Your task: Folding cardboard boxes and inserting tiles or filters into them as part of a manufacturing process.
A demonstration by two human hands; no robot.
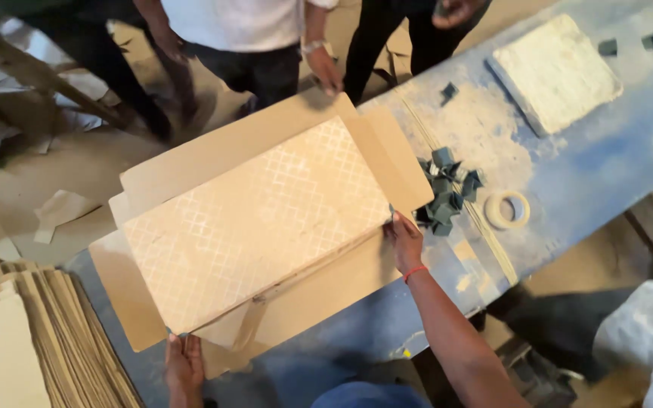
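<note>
Gripping the tile stack's near corners — left hand, right hand (both closed) — on flattened cardboard.

Tile on open carton; tape roll right.

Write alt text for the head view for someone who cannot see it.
Two bare hands, left hand and right hand, grip opposite corners of a large pale tile lying on an opened cardboard box on a dusty blue table. Dark corner pieces and a tape roll lie nearby.
</note>
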